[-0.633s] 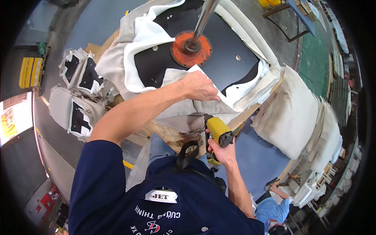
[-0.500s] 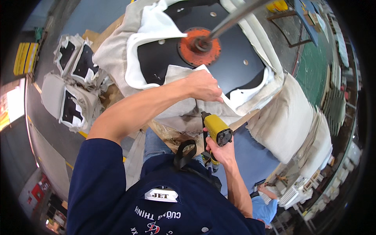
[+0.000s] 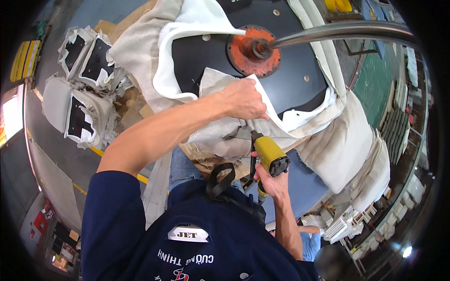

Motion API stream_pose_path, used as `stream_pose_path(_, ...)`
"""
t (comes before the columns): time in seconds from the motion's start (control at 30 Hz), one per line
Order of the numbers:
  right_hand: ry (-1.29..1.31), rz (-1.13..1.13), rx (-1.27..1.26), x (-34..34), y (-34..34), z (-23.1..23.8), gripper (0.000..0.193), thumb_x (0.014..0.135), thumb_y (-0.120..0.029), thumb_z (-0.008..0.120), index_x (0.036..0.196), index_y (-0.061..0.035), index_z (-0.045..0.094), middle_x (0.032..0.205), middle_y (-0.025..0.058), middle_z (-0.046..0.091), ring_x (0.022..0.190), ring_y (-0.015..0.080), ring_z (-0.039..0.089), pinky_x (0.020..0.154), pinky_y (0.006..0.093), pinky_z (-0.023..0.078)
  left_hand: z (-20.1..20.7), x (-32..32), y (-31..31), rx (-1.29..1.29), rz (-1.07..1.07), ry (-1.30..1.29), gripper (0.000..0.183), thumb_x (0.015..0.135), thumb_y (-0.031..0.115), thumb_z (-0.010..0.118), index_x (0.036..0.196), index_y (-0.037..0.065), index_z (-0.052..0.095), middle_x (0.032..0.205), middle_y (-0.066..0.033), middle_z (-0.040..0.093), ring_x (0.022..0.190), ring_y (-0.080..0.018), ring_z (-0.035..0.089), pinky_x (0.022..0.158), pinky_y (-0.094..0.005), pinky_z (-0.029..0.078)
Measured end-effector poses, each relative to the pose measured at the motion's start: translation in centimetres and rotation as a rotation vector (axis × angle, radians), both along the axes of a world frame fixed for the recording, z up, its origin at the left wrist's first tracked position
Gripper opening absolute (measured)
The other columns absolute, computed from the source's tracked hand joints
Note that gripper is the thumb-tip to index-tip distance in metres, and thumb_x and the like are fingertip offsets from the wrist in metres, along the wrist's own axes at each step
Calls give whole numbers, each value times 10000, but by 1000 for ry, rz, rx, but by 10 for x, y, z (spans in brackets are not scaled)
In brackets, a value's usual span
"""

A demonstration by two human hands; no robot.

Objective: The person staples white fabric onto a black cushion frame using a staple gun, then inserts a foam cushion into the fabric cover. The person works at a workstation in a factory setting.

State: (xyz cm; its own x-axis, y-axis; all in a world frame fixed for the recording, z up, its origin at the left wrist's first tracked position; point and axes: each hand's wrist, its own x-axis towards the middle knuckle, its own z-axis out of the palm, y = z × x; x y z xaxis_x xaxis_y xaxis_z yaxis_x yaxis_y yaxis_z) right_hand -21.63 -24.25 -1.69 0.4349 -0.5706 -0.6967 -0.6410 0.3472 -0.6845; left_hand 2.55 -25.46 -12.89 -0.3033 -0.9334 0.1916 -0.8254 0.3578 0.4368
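In front of me lies a large cushion piece with a black panel, white padding and beige fabric around its edge. My left hand is closed on the fabric and padding at the near edge, pulling the flap over the panel. My right hand grips the handle of a yellow and black staple gun. Its nose points at the fabric just below my left hand; whether it touches cannot be made out. An orange round plate with a metal rod sits on the panel.
A curved metal bar runs from the plate to the right. Several padded pieces stand at the left, and folded beige cushions lie at the right. Behind my right arm a person in a light blue shirt is near.
The cushion piece and its orange plate have shifted slightly right in view, and the metal bar now slants further right. Both hands keep their holds.
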Motion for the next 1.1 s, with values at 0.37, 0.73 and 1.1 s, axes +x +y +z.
stream_pose_path(0.37,86,112,-17,11,-14,5,533,863,11,643,1388,3,550,1001,85,723,622,131,632,585,298,540,1,14,13,-43,47,-37,491,913,559,647,607,179,701,578,14,599,800,-206,595,806,-385,426)
stream_pose_path(0.73,194,95,17,23,-19,4,401,839,-10,618,1236,44,604,889,70,698,582,145,626,554,292,528,0,7,22,-120,68,-27,500,915,556,648,595,174,677,572,14,593,821,-209,585,790,-383,412)
stream_pose_path(1.1,-70,-171,29,-61,11,-11,413,864,31,633,1277,34,627,1097,84,744,612,128,641,592,295,553,55,-21,20,-238,140,-167,371,832,511,757,878,150,688,1006,-24,679,1046,-229,596,1006,-428,430)
